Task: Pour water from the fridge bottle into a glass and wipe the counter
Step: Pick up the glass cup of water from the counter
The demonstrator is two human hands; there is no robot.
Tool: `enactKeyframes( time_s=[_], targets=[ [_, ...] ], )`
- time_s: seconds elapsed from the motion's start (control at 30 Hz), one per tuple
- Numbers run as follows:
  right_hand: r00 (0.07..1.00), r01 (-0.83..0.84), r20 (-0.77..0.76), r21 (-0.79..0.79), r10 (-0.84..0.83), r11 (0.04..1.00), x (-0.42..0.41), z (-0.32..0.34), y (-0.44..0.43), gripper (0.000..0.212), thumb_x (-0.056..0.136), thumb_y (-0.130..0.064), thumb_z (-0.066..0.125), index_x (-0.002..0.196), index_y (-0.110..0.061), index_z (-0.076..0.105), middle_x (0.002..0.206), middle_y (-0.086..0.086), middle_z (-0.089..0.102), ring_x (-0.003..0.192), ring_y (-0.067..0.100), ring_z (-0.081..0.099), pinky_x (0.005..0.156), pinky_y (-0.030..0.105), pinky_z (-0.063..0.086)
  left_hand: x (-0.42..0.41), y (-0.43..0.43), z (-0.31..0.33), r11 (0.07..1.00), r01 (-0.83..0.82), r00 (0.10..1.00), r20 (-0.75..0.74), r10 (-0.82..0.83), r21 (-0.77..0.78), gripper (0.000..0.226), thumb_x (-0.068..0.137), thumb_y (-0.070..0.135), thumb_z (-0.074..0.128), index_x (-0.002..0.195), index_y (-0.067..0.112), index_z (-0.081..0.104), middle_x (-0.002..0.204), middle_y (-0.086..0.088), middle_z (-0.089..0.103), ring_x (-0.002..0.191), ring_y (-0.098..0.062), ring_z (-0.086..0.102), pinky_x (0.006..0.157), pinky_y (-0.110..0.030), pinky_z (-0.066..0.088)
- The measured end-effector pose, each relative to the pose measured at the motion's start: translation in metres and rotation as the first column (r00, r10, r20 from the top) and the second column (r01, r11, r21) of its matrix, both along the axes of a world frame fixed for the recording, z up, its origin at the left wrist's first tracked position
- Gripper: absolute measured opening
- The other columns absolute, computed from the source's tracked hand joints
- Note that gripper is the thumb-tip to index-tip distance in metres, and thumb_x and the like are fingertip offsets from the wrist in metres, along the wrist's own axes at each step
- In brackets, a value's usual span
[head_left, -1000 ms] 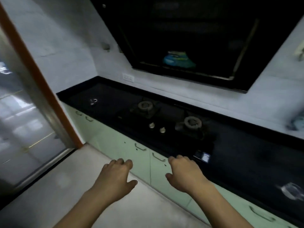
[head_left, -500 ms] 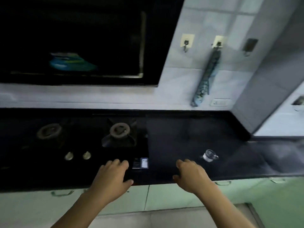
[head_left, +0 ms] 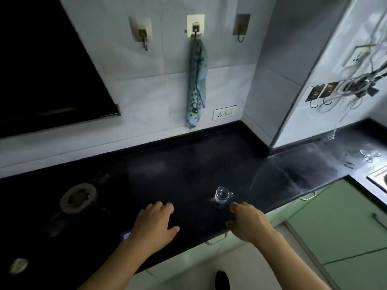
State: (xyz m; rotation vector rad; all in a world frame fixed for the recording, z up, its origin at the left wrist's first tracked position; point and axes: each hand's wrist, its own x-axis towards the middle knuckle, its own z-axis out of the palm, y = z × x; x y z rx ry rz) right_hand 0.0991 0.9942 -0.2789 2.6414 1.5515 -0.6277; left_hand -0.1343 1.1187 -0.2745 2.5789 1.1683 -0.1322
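Observation:
A small clear glass cup [head_left: 222, 195] with a handle stands on the black counter [head_left: 188, 170], near its front edge. My right hand [head_left: 246, 222] hovers just in front of the cup, fingers apart and holding nothing. My left hand [head_left: 156, 223] is over the counter to the left, also empty with fingers spread. A blue patterned cloth [head_left: 196, 84] hangs from the middle wall hook above the counter. No bottle or fridge is in view.
A gas burner [head_left: 78, 198] sits at the left, under a dark hood [head_left: 48, 70]. A wall socket [head_left: 224, 112] is below the cloth. A pillar corner [head_left: 272, 80] juts out at right, with a sink edge [head_left: 377, 178] and green cabinet doors [head_left: 339, 233] beyond.
The view has swung right along the counter, from the stove to the cup and hanging cloth. Both hands stay empty and held out; the right hand is now closer to the cup.

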Motion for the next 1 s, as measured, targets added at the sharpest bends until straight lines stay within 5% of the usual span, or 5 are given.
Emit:
enactKeyframes(
  time_s=[0.37, 1.0],
  targets=[
    [0.971, -0.231, -0.08, -0.042, 0.227, 0.972, 0.158, -0.069, 0.069, 0.039, 0.095, -0.031, 0.055, 0.131, -0.018, 0.047, 0.122, 0.007, 0.057, 0.114, 0.029, 0.058, 0.086, 0.039, 0.051, 0.143, 0.02, -0.051, 0.978, -0.175, 0.981, -0.106, 0.163, -0.113, 0.048, 0.091, 0.051, 0.06, 0.131, 0.027, 0.048, 0.127, 0.005, 0.053, 0.114, -0.017, 0.051, 0.097, -0.031, 0.044],
    [0.927, -0.222, -0.327, -0.091, 0.182, 0.971, 0.165, -0.148, 0.104, 0.023, 0.1, -0.033, 0.049, 0.121, -0.022, 0.051, 0.118, 0.005, 0.059, 0.105, 0.027, 0.063, 0.087, 0.042, 0.053, 0.215, 0.036, -0.148, 0.86, -0.363, 0.931, -0.094, 0.353, -0.359, 0.059, 0.089, 0.03, 0.071, 0.138, 0.02, 0.041, 0.141, -0.003, 0.047, 0.128, -0.022, 0.051, 0.1, -0.034, 0.047]
  ],
)
